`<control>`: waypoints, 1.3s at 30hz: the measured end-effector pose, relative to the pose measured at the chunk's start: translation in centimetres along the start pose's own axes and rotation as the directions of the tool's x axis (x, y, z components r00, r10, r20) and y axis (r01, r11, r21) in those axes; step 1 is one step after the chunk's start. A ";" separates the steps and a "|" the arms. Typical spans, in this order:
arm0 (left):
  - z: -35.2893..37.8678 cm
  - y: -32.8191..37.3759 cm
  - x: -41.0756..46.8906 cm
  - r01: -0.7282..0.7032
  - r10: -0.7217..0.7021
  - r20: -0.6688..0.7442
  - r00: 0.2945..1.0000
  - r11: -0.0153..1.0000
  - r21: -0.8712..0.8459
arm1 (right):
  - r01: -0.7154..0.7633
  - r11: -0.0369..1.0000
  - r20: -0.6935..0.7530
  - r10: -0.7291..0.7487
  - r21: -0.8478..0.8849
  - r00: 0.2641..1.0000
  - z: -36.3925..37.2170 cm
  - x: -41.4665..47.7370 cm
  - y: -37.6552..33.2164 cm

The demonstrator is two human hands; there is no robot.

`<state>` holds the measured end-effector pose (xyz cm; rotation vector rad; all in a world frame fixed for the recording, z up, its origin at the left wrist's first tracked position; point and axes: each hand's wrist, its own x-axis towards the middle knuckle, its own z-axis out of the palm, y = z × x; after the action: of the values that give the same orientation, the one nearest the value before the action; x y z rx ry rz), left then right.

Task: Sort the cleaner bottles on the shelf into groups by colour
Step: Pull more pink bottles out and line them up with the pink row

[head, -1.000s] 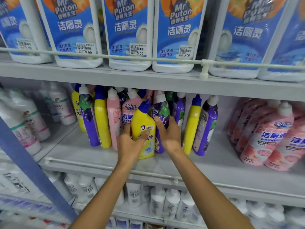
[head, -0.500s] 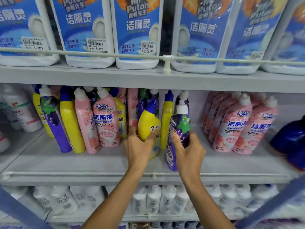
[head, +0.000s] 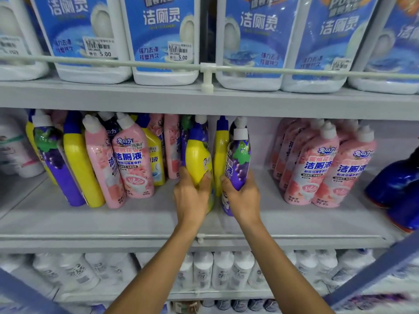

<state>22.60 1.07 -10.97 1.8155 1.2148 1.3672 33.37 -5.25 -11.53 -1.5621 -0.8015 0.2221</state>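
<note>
While in two hands (head: 191, 198) (head: 244, 200), two bottles (head: 197, 159) (head: 238, 164)

You're in a shop, facing a cleaning-goods aisle: grey metal shelves (head: 136, 96) with wire guard rails (head: 136, 63), barcoded price stickers (head: 99, 49) reading 5.00 on the white toilet-cleaner jugs (head: 163, 78) at twelve o'clock, identical pink cleaner bottles (head: 317, 173) stacked deep at three, white bottles (head: 222, 268) ranked at six.

Open shelf (head: 272, 207) strip between purple bottle (head: 238, 164) and pink group (head: 317, 168); mixed bottles (head: 95, 164) crowd left.
</note>
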 end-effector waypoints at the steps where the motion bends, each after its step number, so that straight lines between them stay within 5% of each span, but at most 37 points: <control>1: 0.3 0.0 0.1 -0.008 0.008 -0.018 1.000 1.000 0.000 | -0.009 1.000 0.003 0.009 0.012 1.000 0.2 0.6 0.3; 25: 1.4 0.0 0.2 -0.090 0.107 -0.109 0.988 0.984 0.154 | -0.040 0.999 0.056 0.041 -0.027 0.998 2.7 7.0 2.0; 39: -3.5 -1.8 2.3 0.095 -0.078 0.251 0.965 0.994 -0.059 | -0.038 0.999 0.120 0.036 0.014 0.992 0.6 5.6 -1.1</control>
<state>18.89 3.65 -10.33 1.8002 1.0867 1.0832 36.74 -1.45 -8.89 -1.5600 -0.8626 0.3509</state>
